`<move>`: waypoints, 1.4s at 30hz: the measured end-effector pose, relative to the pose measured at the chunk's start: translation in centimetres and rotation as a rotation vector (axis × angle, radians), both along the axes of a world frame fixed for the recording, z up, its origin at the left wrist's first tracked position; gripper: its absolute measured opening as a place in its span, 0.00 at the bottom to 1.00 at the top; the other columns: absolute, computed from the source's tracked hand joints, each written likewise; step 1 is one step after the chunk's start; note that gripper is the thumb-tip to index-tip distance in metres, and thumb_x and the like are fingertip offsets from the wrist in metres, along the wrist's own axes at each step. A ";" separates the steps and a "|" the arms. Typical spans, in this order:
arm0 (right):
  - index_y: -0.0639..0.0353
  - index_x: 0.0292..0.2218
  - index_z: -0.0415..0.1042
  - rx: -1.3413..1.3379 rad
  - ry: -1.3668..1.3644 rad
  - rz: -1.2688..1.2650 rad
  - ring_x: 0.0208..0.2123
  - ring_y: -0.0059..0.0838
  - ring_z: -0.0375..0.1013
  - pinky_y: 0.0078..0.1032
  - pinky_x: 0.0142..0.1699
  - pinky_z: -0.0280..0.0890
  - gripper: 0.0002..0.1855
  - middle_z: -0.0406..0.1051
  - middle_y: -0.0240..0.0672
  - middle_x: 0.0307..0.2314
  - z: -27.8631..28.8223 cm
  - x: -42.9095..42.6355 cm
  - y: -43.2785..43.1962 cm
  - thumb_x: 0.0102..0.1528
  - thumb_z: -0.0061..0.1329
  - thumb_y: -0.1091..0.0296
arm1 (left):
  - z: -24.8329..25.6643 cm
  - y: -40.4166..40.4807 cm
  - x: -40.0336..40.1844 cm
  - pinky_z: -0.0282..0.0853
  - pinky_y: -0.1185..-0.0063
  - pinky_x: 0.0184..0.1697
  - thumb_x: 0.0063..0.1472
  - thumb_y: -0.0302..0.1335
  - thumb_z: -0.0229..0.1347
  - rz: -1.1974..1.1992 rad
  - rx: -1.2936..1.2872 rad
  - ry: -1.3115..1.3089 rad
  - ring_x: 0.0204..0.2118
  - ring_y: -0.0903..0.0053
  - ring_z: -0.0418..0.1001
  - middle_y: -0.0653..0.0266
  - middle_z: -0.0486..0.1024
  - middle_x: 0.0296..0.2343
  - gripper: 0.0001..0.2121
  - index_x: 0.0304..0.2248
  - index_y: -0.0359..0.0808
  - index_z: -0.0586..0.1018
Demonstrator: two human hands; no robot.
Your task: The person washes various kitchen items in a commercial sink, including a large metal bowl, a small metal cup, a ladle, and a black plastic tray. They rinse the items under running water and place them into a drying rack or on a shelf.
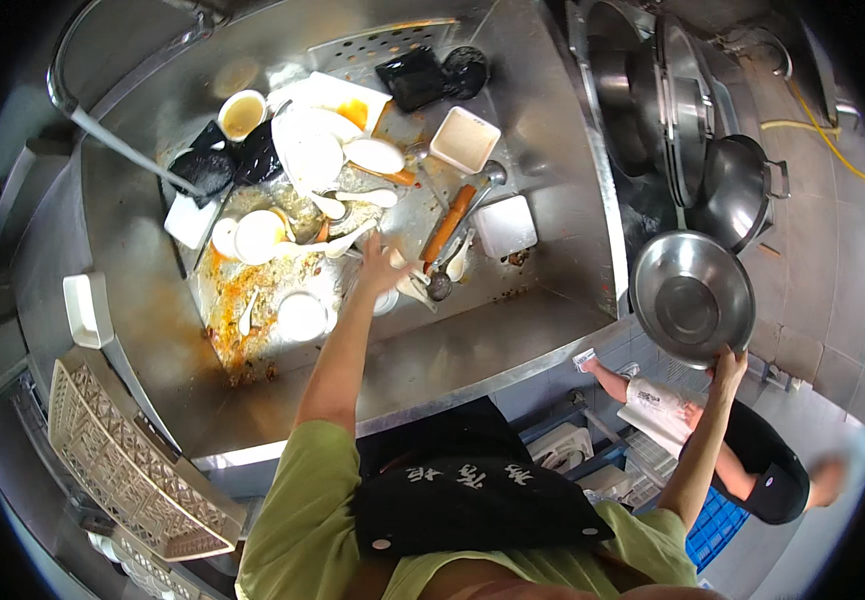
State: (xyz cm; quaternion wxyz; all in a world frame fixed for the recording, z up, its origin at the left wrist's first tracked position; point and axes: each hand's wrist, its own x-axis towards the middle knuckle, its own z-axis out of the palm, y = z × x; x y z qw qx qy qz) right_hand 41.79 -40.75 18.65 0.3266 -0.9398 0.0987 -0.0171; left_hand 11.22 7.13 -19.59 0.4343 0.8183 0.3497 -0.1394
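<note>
A large steel sink lies before me, holding soiled dishes and cutlery. My left hand reaches into it, fingers spread, close to several white spoons; whether it touches one I cannot tell. My right hand grips the rim of a round steel basin beyond the sink's right edge. White plates, a cup of brownish liquid and black dishes crowd the upper left. To the right are a ladle with an orange-brown handle, a square cream dish and a white square dish.
A faucet pipe runs over the sink's left part. Woks and pans stand at the right. A beige plastic basket and a white container are at the left. Another person is at the lower right, near a blue crate.
</note>
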 end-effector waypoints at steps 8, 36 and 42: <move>0.68 0.29 0.65 -0.304 0.000 0.223 0.07 0.26 0.61 0.26 0.10 0.53 0.10 0.61 0.36 0.11 -4.6 9.4 0.2 0.45 0.39 0.71 | 3.6 -2.2 -11.1 0.45 0.57 0.58 0.42 0.27 0.63 -0.388 0.292 0.325 0.60 0.49 0.37 0.59 0.42 0.58 0.40 0.55 0.59 0.58; 0.56 0.20 0.63 0.959 0.491 -0.243 0.13 0.19 0.61 0.11 0.14 0.60 0.06 0.60 0.24 0.14 -8.1 2.2 1.8 0.46 0.42 0.78 | 6.2 -4.5 -4.4 0.62 0.72 0.50 0.54 0.43 0.51 0.031 -0.284 0.129 0.47 0.59 0.67 0.51 0.70 0.44 0.25 0.48 0.39 0.69; 0.53 0.18 0.61 0.915 0.428 -0.240 0.12 0.17 0.56 0.13 0.13 0.55 0.08 0.55 0.22 0.12 -6.1 -2.6 -1.1 0.43 0.42 0.79 | 4.8 -3.7 -5.9 0.62 0.72 0.50 0.54 0.40 0.51 0.088 -0.185 0.030 0.47 0.59 0.67 0.51 0.69 0.44 0.23 0.48 0.38 0.69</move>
